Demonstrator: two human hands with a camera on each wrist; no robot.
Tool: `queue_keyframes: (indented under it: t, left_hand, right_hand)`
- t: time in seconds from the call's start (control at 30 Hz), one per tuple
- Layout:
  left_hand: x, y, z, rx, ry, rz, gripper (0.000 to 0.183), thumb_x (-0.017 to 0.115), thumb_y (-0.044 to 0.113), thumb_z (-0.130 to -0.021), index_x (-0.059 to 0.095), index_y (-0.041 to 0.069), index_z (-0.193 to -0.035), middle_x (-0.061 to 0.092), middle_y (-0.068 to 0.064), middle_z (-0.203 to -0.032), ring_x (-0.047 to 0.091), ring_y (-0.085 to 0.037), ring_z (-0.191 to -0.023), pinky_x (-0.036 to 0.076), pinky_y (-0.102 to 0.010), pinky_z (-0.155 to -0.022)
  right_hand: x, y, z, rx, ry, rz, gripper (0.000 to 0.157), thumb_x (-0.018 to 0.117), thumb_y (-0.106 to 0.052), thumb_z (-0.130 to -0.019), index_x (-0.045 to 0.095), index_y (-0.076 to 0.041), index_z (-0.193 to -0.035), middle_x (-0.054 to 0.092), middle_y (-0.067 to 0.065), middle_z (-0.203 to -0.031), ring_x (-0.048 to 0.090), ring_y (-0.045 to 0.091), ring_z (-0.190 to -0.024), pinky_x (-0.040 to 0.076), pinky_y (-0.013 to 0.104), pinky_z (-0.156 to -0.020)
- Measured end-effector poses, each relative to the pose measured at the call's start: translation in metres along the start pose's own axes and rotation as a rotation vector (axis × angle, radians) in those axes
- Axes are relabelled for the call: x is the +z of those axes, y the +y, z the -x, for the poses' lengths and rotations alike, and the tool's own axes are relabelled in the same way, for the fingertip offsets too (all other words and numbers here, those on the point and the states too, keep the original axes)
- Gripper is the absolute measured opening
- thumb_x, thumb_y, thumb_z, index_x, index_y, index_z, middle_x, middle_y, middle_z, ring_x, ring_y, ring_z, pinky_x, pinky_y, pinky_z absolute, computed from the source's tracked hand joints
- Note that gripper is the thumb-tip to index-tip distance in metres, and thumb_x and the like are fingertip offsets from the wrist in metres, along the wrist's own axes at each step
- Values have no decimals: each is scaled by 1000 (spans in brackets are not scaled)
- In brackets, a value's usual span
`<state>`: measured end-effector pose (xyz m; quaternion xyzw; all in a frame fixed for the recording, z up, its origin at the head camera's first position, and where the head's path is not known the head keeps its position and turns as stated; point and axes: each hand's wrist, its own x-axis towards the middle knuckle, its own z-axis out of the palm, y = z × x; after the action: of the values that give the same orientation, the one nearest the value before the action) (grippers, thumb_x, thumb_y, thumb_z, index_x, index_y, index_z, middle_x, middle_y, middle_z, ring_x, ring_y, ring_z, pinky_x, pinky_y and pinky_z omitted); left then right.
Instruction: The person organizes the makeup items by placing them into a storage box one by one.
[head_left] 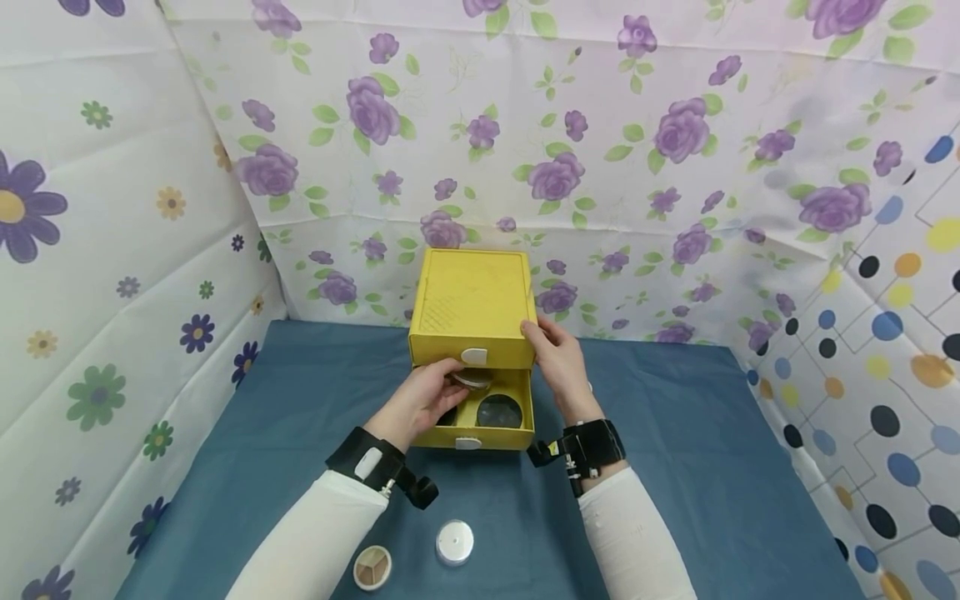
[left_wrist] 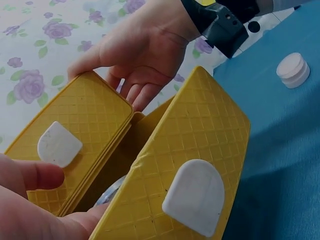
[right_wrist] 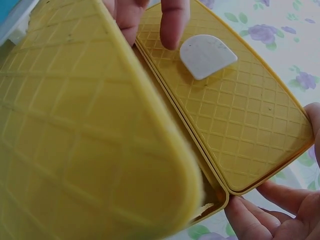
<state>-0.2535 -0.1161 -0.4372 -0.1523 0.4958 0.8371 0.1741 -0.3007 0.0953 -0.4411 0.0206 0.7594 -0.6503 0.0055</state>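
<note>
A yellow two-drawer box [head_left: 480, 292] stands against the back, its lower drawer [head_left: 498, 439] pulled out. My left hand [head_left: 420, 400] reaches into that drawer and pinches a round, silver-rimmed compact [head_left: 474, 380] just below the upper drawer's front. In the left wrist view a bit of shiny round surface [left_wrist: 111, 191] shows inside the drawer, mostly hidden by its front. A dark round disc [head_left: 499, 412] lies in the drawer's right part, and another dark one is partly covered by my left fingers. My right hand [head_left: 561, 362] grips the box's right front corner, thumb on the edge, fingers along the side.
On the blue cloth [head_left: 675, 467] near the front lie a round white-lidded jar [head_left: 454, 542] and a round three-shade makeup palette [head_left: 372, 568]. White tab handles [head_left: 468, 444] stick out from the drawer fronts. Flowered sheets [head_left: 480, 133] hang behind and at the left.
</note>
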Motion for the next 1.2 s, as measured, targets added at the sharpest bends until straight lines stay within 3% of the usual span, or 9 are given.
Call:
queue_keyframes:
  t: [0.3, 0.47, 0.7, 0.9, 1.1, 1.2]
  left_hand:
    - [3, 0, 4, -7, -71, 109, 58, 46, 11, -102, 20, -7, -150, 18, -26, -157, 20, -33, -143, 17, -42, -120]
    - [6, 1, 5, -12, -56, 176, 68, 49, 12, -100, 10, -5, -153, 10, -25, -159, 11, -33, -145, 13, -42, -121]
    - [5, 3, 14, -5, -102, 234, 78, 45, 13, -101, -8, -5, -154, -12, -26, -160, -5, -36, -145, 6, -43, -121]
    - [4, 5, 20, 13, -153, 241, 76, 43, 15, -102, -9, -4, -154, -17, -24, -159, -11, -34, -145, 3, -42, -121]
    - [3, 7, 23, 34, -182, 208, 68, 40, 16, -102, 2, -9, -153, -9, -24, -161, -9, -32, -145, 1, -41, -121]
    - [3, 8, 25, 41, -191, 204, 68, 38, 15, -103, -1, -10, -152, -11, -23, -161, -11, -31, -145, 0, -41, -121]
  right_hand:
    - [0, 1, -1, 9, -2, 7, 75, 62, -69, -85, 50, -25, -145, 55, 1, -137, 54, 16, -116, 48, 43, -100]
    - [0, 1, -1, 16, -4, 12, 79, 63, -72, -82, 51, -26, -145, 55, 1, -137, 55, 15, -115, 49, 42, -99]
    - [-1, 1, -1, 9, 6, 20, 78, 63, -73, -82, 51, -26, -144, 55, 0, -136, 55, 15, -115, 49, 42, -99]
    - [-1, 1, -1, 11, 10, 17, 76, 63, -70, -84, 51, -26, -144, 56, -1, -136, 55, 15, -115, 49, 42, -99]
    - [-2, 2, -3, 9, 4, 16, 75, 62, -69, -85, 51, -26, -145, 55, -1, -136, 55, 15, -115, 49, 42, -98]
    - [-3, 2, -3, 11, 2, 11, 76, 63, -70, -84, 51, -27, -145, 55, -1, -137, 55, 15, -115, 49, 42, -99]
